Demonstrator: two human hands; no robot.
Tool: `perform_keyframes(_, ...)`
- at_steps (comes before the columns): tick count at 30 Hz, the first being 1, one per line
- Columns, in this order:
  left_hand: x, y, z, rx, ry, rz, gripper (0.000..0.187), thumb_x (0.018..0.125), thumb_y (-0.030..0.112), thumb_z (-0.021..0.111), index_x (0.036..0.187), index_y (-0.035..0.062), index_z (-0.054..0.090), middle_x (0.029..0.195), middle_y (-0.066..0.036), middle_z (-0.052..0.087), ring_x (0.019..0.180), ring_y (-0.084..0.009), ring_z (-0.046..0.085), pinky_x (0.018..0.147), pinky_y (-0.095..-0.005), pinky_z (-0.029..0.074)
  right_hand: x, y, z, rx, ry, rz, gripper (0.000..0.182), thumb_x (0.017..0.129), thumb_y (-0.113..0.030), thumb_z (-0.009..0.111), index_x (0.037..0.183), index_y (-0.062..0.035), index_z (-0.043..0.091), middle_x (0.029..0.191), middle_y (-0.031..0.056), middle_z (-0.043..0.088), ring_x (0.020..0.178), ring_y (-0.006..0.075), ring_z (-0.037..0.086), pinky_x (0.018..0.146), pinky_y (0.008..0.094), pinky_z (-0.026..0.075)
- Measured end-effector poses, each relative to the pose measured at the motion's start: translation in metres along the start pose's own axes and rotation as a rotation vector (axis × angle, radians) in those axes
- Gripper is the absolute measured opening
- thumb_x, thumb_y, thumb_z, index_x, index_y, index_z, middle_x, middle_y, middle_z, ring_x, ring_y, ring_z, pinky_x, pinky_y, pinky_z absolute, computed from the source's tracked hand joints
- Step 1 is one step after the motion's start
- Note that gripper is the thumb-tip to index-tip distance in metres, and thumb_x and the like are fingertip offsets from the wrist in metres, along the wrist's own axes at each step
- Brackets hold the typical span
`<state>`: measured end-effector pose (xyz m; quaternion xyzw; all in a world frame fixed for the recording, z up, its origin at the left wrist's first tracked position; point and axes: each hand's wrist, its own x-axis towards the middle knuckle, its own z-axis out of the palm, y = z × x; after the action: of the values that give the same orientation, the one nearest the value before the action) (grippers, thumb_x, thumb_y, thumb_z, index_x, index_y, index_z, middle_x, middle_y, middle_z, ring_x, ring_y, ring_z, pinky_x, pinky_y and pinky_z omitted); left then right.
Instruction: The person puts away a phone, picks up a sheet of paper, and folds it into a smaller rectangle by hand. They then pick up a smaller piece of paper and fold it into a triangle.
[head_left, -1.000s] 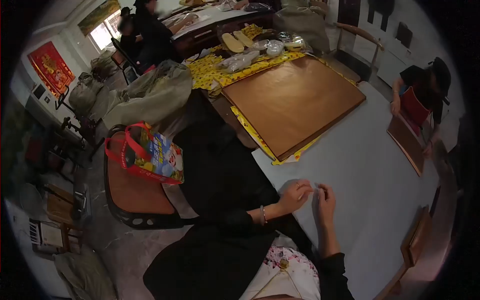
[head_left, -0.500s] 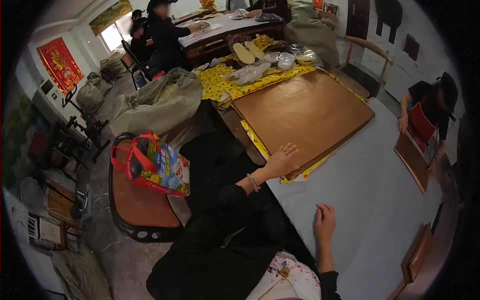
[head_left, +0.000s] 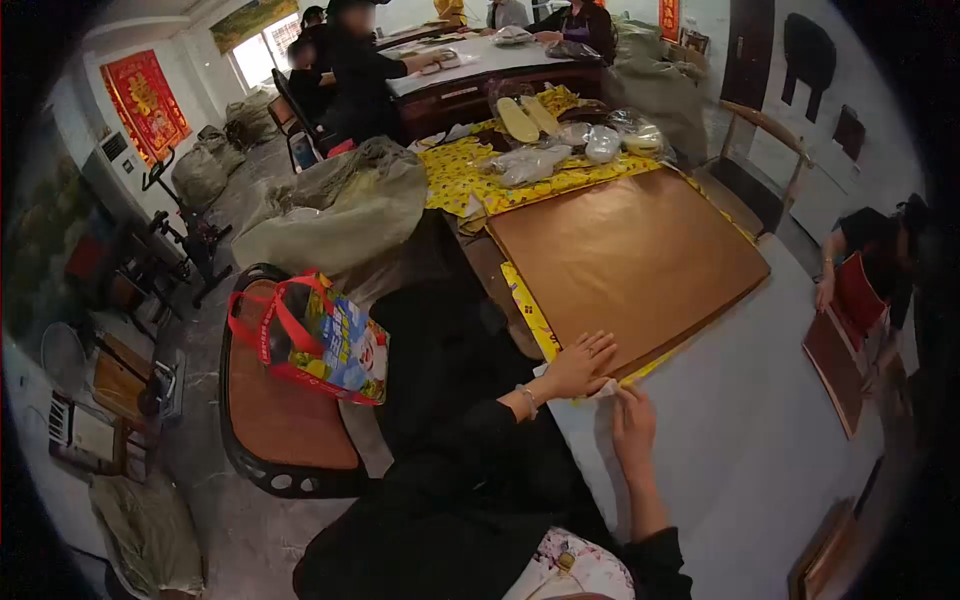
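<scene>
My left hand [head_left: 583,367] lies flat with fingers stretched out on the near corner of a large brown sheet [head_left: 640,260], which has a smooth, slightly shiny surface. Close beside it, my right hand [head_left: 632,425] has thumb and fingers pinched together at a small white piece [head_left: 603,389] by that same corner; whether this is paper or cloth I cannot tell. Yellow patterned material [head_left: 530,312] shows from under the brown sheet along its left and near edges. A pale grey-white covering [head_left: 720,400] spreads over the table on the right.
Beyond the brown sheet lie yellow insoles [head_left: 518,120] and clear plastic packets [head_left: 530,165]. A colourful shopping bag [head_left: 335,340] stands on a chair [head_left: 285,420] to the left. At right, a person [head_left: 870,250] handles a brown board [head_left: 835,370]. Several people work at the far table [head_left: 470,70].
My right hand has moved forward and left to the sheet's near corner and now pinches the white piece. My left hand has stayed on the brown sheet, nearer its corner. The view has shifted slightly.
</scene>
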<state>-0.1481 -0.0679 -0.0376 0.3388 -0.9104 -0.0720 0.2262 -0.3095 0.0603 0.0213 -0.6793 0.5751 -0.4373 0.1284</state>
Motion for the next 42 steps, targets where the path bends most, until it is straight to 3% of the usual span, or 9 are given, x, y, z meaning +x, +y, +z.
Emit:
perform_keyframes(5,0.002,0.003,-0.008,-0.005,-0.02,-0.012,0.068,0.086,0.04,0.053,0.137,-0.0014,0.036,0.146,-0.019,0.032,0.138,-0.0323,0.026,0.113,-0.0429,0.019,0.066,0.034,0.03,-0.186,-0.088,-0.328,0.043,0.078,-0.001,0.056,0.12,-0.0084,0.056,0.129,0.009,0.053,0.118,0.0302,0.05,0.103,0.0424,0.035)
perform_keyframes(12,0.005,0.006,-0.014,-0.002,-0.161,-0.076,0.074,0.092,0.048,0.044,0.143,-0.0032,0.026,0.15,-0.019,0.021,0.14,-0.03,0.018,0.115,-0.0402,0.014,0.099,0.061,0.018,-0.117,-0.486,-0.313,0.059,0.073,-0.006,0.057,0.131,-0.0103,0.048,0.14,0.0085,0.045,0.126,0.0254,0.044,0.111,0.0439,0.026)
perform_keyframes(16,0.003,0.007,-0.015,-0.046,-0.141,-0.099,0.078,0.093,0.052,0.04,0.142,-0.0058,0.024,0.151,-0.02,0.019,0.141,-0.0301,0.017,0.115,-0.0385,0.013,0.107,0.07,0.012,0.058,-0.586,-0.255,0.071,0.07,-0.016,0.064,0.137,-0.0112,0.042,0.144,0.0101,0.038,0.129,0.03,0.04,0.112,0.0495,0.021)
perform_keyframes(18,0.002,0.008,-0.011,-0.083,-0.028,-0.064,0.076,0.092,0.051,0.042,0.139,-0.0072,0.031,0.149,-0.021,0.024,0.14,-0.0297,0.019,0.115,-0.0379,0.013,0.105,0.072,0.011,0.033,-0.602,-0.269,0.07,0.071,-0.018,0.066,0.137,-0.0102,0.042,0.145,0.0106,0.038,0.13,0.0305,0.039,0.111,0.0505,0.021)
perform_keyframes(22,0.003,0.012,-0.02,-0.132,-0.078,-0.11,0.072,0.092,0.049,0.043,0.137,-0.0063,0.033,0.149,-0.021,0.023,0.139,-0.0308,0.021,0.115,-0.039,0.014,0.102,0.088,0.017,0.049,-0.569,-0.318,0.071,0.075,-0.028,0.07,0.137,-0.009,0.042,0.145,0.0111,0.038,0.13,0.0305,0.039,0.11,0.0506,0.022)
perform_keyframes(25,0.006,0.013,-0.028,-0.245,0.045,-0.066,0.065,0.088,0.045,0.052,0.128,-0.0055,0.041,0.139,-0.023,0.035,0.134,-0.0347,0.029,0.113,-0.0419,0.02,0.101,0.082,0.016,0.162,-0.541,-0.242,0.064,0.078,-0.032,0.069,0.134,-0.0099,0.047,0.142,0.0105,0.042,0.129,0.0293,0.041,0.11,0.05,0.023)
perform_keyframes(31,0.004,0.009,-0.018,-0.245,0.065,-0.062,0.055,0.086,0.043,0.054,0.117,-0.0019,0.046,0.13,-0.022,0.043,0.128,-0.0365,0.036,0.111,-0.0437,0.023,0.102,0.084,0.015,0.144,-0.551,-0.235,0.049,0.081,-0.032,0.069,0.124,-0.0095,0.058,0.139,0.0085,0.047,0.128,0.0272,0.043,0.11,0.0486,0.023)
perform_keyframes(37,0.005,0.006,-0.02,-0.371,0.071,-0.08,0.047,0.086,0.037,0.058,0.111,-0.0018,0.05,0.132,-0.021,0.042,0.127,-0.0377,0.037,0.108,-0.0477,0.026,0.1,0.088,0.018,0.112,-0.577,-0.239,0.054,0.075,-0.033,0.072,0.122,-0.0097,0.06,0.138,0.0098,0.048,0.131,0.028,0.04,0.111,0.0466,0.022)
perform_keyframes(42,0.018,-0.003,-0.043,-0.599,-0.016,-0.118,0.032,0.088,0.026,0.06,0.104,-0.0006,0.055,0.114,-0.017,0.053,0.111,-0.0359,0.049,0.097,-0.043,0.038,0.102,0.089,0.018,0.104,-0.566,-0.269,0.044,0.079,-0.027,0.068,0.121,-0.012,0.061,0.135,0.0109,0.05,0.129,0.0298,0.042,0.106,0.0481,0.027)
